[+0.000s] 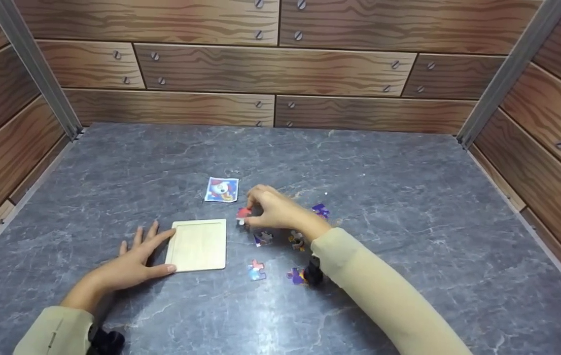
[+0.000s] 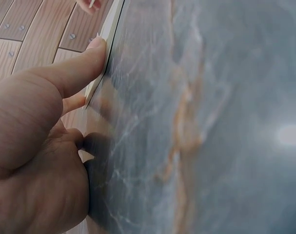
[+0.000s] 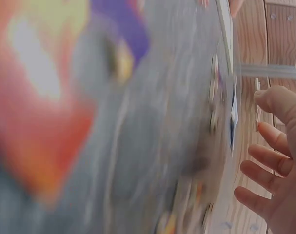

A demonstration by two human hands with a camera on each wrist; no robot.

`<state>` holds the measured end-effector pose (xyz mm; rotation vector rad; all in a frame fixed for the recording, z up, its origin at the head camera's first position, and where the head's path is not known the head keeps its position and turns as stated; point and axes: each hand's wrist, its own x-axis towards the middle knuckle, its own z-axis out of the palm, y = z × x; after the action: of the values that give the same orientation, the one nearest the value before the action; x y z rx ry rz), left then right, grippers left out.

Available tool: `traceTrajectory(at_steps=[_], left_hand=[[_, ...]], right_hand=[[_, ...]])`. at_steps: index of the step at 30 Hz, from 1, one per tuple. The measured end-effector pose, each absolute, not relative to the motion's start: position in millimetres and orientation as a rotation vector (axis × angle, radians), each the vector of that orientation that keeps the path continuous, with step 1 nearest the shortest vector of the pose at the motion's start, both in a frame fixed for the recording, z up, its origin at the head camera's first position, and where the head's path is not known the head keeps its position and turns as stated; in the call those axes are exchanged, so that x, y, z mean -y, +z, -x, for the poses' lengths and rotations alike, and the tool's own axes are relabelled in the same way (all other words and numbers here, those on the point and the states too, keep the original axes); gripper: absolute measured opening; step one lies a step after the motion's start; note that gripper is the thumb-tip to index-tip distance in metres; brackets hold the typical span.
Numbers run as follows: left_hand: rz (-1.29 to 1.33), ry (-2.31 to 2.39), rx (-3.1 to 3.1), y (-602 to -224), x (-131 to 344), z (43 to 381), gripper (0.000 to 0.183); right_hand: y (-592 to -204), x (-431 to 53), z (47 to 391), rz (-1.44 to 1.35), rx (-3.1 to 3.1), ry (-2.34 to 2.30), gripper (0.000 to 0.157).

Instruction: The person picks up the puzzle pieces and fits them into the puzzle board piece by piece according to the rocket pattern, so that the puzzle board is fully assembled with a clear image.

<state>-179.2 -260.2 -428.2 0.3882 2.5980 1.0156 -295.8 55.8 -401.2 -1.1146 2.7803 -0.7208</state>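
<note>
Red piece (image 1: 243,213) just right of tray (image 1: 196,245), near its far right corner, held above desk (image 1: 408,197). Right hand (image 1: 275,209) reaches in from the tray's right; its fingers pinch the piece between thumb and index, other fingers loosely bent. Piece sits at the tips. Left hand (image 1: 137,261) flat at tray's left side, fingers spread wide, thumb and index touching that edge, gripping nothing. Five loose pieces (image 1: 257,270) scattered right of tray. Card (image 1: 222,190) lies beyond tray's far edge.
</note>
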Motion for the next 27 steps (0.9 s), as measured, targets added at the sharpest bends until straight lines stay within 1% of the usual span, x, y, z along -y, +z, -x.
traceTrajectory(at_steps=[9,14,20,27], left_hand=[[-0.372,1.024,-2.607,-434.5,253.8,179.9,0.082],[-0.375,1.035,-2.601,-433.8,255.3,178.4,0.082],[-0.383,1.025,-2.62,-431.4,259.2,177.1,0.081],[-0.4,0.995,-2.631,-430.5,261.7,179.1,0.081]], right_hand=[[-400.1,-23.7,281.1,1.271,-2.718,-0.722,0.027],[-403.5,-1.6,276.6,1.313,-2.707,-0.699,0.025],[-406.1,22.8,271.4,1.325,-2.678,-0.667,0.027],[-409.9,39.0,268.4,1.265,-2.664,-0.683,0.027]])
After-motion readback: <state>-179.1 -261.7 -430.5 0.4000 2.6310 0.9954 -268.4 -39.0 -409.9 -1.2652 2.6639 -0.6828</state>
